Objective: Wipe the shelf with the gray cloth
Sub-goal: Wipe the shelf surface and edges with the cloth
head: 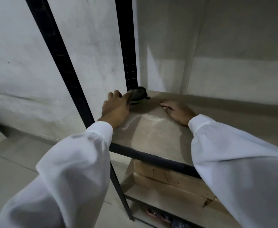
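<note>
Left hand (116, 107) grips a dark object (137, 94) — right hand (178, 111) flat on shelf (159, 137).

Right of the black rear upright (128, 46), the shelf board (159, 137) lies bare and open; a dark round object (139, 94) crowds the upright's foot; walls close behind.

Pale, scuffed plaster walls (28, 46) meet in a corner. The floor (11, 170) is laid with light tiles. A cardboard box (167, 180) sits on a lower tier in dim light.
</note>
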